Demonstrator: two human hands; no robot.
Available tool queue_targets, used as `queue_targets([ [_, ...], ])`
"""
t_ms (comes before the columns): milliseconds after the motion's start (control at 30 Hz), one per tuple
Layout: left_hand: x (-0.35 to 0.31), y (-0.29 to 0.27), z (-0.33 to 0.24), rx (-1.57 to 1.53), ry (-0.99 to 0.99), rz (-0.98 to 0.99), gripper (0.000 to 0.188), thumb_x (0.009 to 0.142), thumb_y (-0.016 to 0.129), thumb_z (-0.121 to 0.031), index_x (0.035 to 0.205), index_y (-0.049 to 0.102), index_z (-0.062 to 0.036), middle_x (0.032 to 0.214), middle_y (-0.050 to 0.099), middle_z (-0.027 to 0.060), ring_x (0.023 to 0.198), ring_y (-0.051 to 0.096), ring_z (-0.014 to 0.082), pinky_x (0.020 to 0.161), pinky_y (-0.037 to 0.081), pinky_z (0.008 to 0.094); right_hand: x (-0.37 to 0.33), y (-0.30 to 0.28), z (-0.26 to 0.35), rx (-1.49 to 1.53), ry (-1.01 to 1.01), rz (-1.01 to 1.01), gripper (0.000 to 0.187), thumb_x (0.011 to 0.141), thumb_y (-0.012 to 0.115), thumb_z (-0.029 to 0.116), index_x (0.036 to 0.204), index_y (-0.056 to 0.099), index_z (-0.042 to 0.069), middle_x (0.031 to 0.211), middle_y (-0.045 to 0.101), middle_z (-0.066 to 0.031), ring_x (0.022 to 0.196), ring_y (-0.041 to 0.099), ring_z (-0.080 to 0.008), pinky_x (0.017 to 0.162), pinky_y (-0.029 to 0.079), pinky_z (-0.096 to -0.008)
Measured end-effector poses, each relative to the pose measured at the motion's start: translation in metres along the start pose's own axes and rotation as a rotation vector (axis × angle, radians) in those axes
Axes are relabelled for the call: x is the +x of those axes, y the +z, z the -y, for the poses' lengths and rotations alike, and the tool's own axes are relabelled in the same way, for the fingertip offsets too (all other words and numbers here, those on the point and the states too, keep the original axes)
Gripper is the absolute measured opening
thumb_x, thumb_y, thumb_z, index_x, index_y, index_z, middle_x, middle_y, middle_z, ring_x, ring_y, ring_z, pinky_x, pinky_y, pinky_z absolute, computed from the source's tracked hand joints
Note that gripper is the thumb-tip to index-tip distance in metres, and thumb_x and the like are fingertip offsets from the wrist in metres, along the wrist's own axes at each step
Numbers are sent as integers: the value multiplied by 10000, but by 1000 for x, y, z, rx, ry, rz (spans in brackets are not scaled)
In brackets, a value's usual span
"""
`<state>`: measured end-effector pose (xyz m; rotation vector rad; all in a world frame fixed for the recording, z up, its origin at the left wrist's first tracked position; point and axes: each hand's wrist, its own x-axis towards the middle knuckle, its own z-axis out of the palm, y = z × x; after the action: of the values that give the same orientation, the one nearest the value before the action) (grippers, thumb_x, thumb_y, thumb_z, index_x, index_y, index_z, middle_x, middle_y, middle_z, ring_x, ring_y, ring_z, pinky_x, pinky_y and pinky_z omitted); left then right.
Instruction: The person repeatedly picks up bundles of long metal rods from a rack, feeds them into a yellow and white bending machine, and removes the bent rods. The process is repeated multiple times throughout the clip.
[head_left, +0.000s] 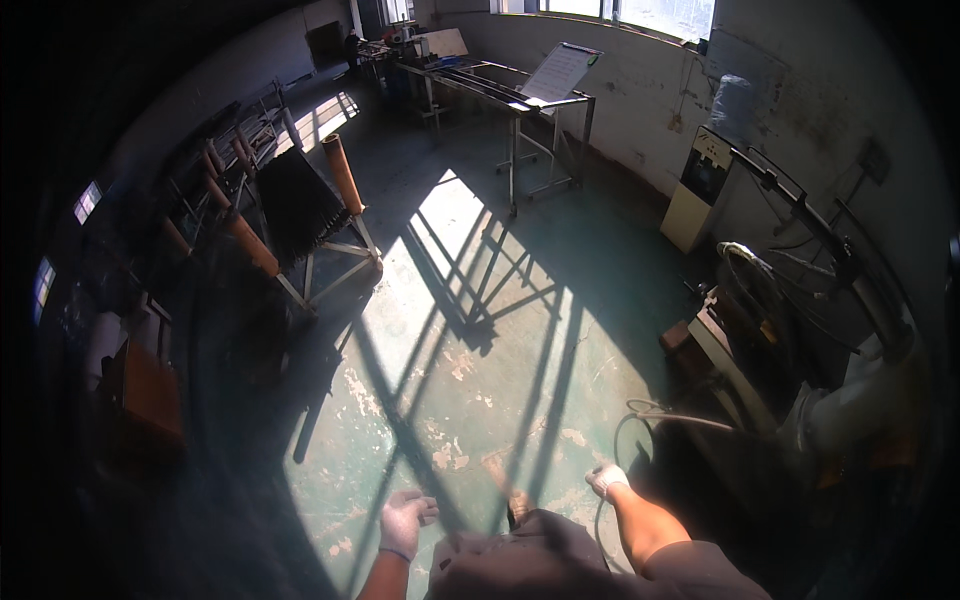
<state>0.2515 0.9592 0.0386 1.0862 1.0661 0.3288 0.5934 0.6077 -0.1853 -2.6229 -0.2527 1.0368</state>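
My left hand (408, 520), in a pale glove, hangs at the bottom of the head view, left of my body. Its fingers stretch to the right, slightly apart, with nothing in them. Further right, my right hand (606, 479) wears a similar glove and reaches forward over the floor. Its fingers look curled in; whatever they may hold is too small to tell. A thin hose (680, 414) loops close to the right hand and runs down past it. I cannot tell whether hand and hose touch. My dark clothing (530, 565) fills the lower middle.
A machine with cables (740, 350) stands at right, near a pale cabinet (697, 190). Left, a metal rack (335, 255) carries orange tubes (343, 175) and dark bristly material (297, 205). A metal frame table (515, 95) holds a white board (562, 72). Sunlight stripes the worn green floor (470, 400).
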Motion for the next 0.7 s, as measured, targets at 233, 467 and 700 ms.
queue_targets([
  [233, 132, -56, -48, -355, -113, -73, 313, 1038, 614, -19, 1332, 565, 75, 1137, 750, 266, 896, 766, 350, 809, 665, 466, 121, -74, 380, 219, -459, -83, 513, 985, 746, 365, 1349, 768, 3, 1297, 805, -214, 1224, 766, -347, 1064, 583, -416],
  [467, 325, -178, -139, -516, -290, -140, 343, 1012, 633, -41, 1338, 585, 52, 1144, 758, 260, 935, 777, 359, 826, 660, 457, 193, 2, 571, -72, -417, 58, 559, 961, 739, 414, 1347, 785, 12, 1303, 793, -251, 1257, 749, -391, 1108, 568, -437],
  [700, 477, -314, -362, -147, 163, -352, 325, 976, 651, -19, 1292, 618, 49, 1077, 784, 196, 898, 780, 254, 809, 657, 384, 244, 36, 703, -151, -259, 184, 588, 910, 748, 421, 1324, 803, 7, 1240, 806, -267, 1226, 767, -391, 1092, 580, -437],
])
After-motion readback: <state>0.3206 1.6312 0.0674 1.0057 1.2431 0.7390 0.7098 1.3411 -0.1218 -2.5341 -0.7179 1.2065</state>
